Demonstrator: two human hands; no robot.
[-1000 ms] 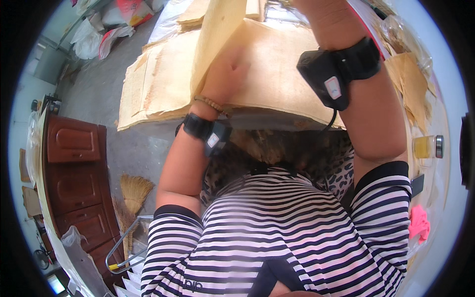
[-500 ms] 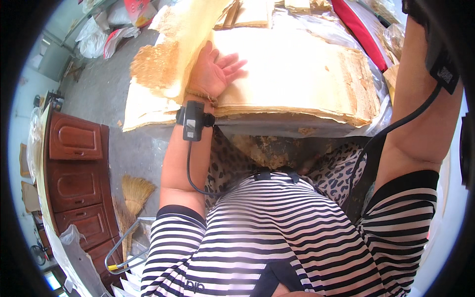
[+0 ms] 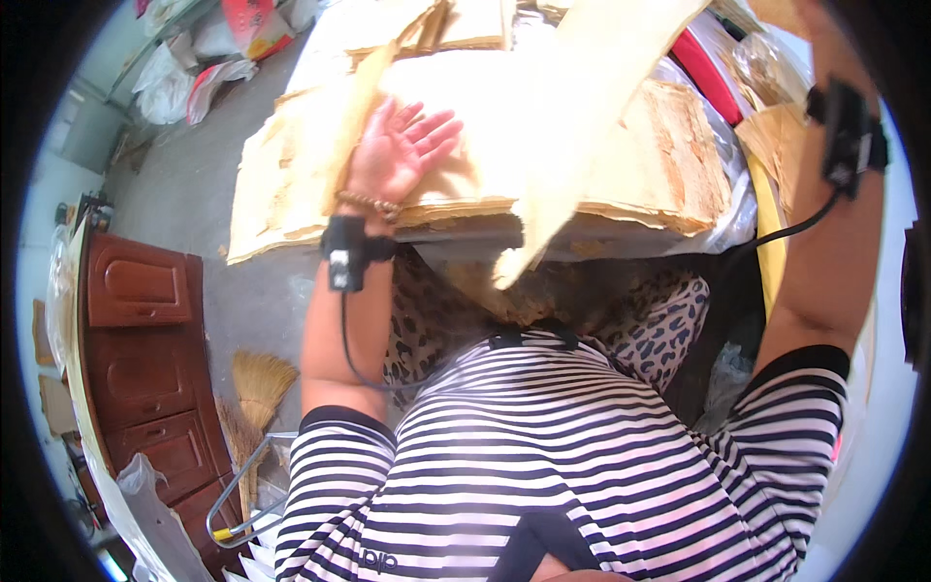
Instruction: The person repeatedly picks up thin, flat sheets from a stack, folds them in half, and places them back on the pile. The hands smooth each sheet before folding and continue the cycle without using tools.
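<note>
Sheets (image 3: 679, 150) lie stacked beneath the upturned, spread-fingered left hand (image 3: 400, 153); I cannot tell whether the cropped right hand (image 3: 818, 27) grips.

Black-and-white striped shirt (image 3: 543, 417), beaded bracelet (image 3: 369, 204)

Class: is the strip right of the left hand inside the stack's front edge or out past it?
Out past it: the strip crosses the front edge of the stack, its lower end showing below.
</note>
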